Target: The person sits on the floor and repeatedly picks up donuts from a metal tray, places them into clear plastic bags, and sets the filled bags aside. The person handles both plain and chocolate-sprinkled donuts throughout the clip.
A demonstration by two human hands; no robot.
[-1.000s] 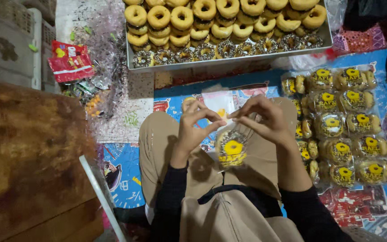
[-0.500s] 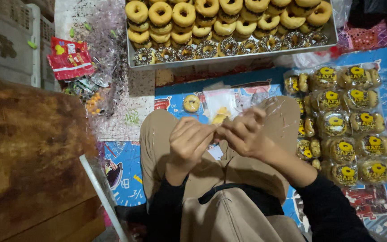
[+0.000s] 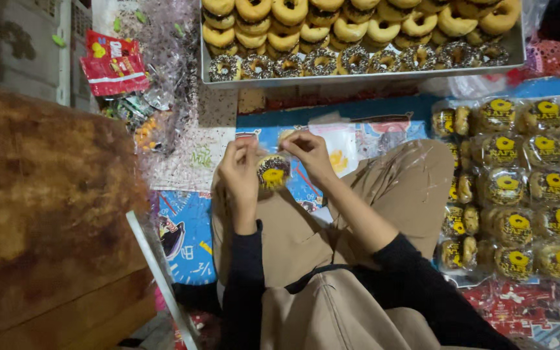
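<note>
Pinching the clear bag at its upper corners, the left hand (image 3: 239, 170) and right hand (image 3: 310, 154) both grasp a wrapped doughnut (image 3: 273, 172) hanging between them above the lap. It looks light, soft and easily crushed, its film slippery, so the bag's edges seem the safest hold. Finished packets (image 3: 520, 188) lie at three o'clock, the tray (image 3: 364, 76) at twelve.
</note>
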